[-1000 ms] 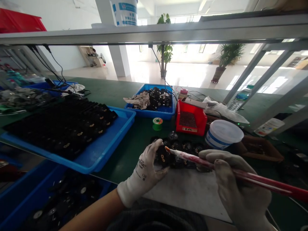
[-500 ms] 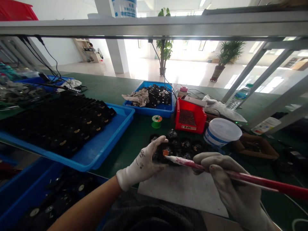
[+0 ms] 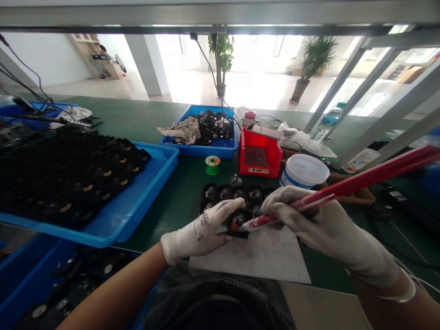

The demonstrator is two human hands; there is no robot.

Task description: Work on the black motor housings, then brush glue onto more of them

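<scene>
My left hand [image 3: 202, 229], in a white glove, grips a black part [image 3: 238, 221] between thumb and fingers, near the back edge of a white sheet [image 3: 254, 259]. An orange patch shows on that part. In my right hand [image 3: 309, 224], also gloved, is a long red brush-like tool [image 3: 330, 190], slanting up to the right. Its whitish tip is at the orange patch; whether it touches is hard to tell. Several round black parts [image 3: 255, 192] stand in rows just behind my hands.
A large blue tray [image 3: 158, 183] of black parts lies left, a smaller blue tray [image 3: 192, 149] behind. Beyond the rows are a green spool [image 3: 212, 166], a red bin [image 3: 260, 158] and a white tub [image 3: 305, 169]. Metal struts [image 3: 347, 87] slope at right; a shelf [image 3: 220, 13] crosses overhead.
The view has tipped down and shifted right. The held part is now apart from the rows, nearer me over the sheet. The red tool's rear end has swung upward.
</scene>
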